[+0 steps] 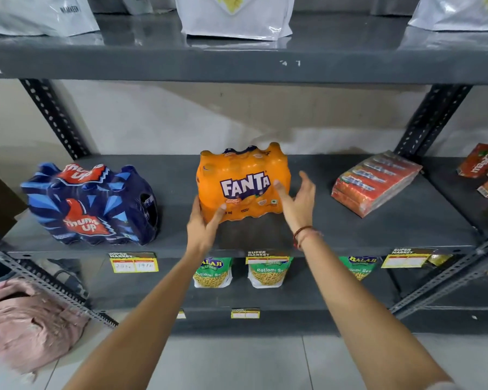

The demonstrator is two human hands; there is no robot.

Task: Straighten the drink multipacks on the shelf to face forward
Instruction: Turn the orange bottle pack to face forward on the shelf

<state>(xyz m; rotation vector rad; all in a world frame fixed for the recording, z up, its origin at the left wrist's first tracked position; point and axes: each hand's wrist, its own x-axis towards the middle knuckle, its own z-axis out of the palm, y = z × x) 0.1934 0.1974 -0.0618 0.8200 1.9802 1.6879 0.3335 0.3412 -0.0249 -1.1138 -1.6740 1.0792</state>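
An orange Fanta multipack [244,181] stands in the middle of the grey shelf [406,220], its label towards me and slightly tilted. My left hand [204,225] grips its lower left corner, thumb on the front. My right hand [297,199] is spread open at the pack's right side, fingertips touching or nearly touching it. A dark blue Thums Up multipack [92,204] stands at the shelf's left, turned at an angle. A red multipack of juice cartons [375,182] lies flat and skewed at the right.
More red juice cartons [483,170] sit at the far right beyond a slotted upright [431,119]. White bags [234,16] stand on the shelf above. Green snack packets [268,273] hang below behind yellow price tags [133,263]. A pink bag [26,325] lies on the floor at left.
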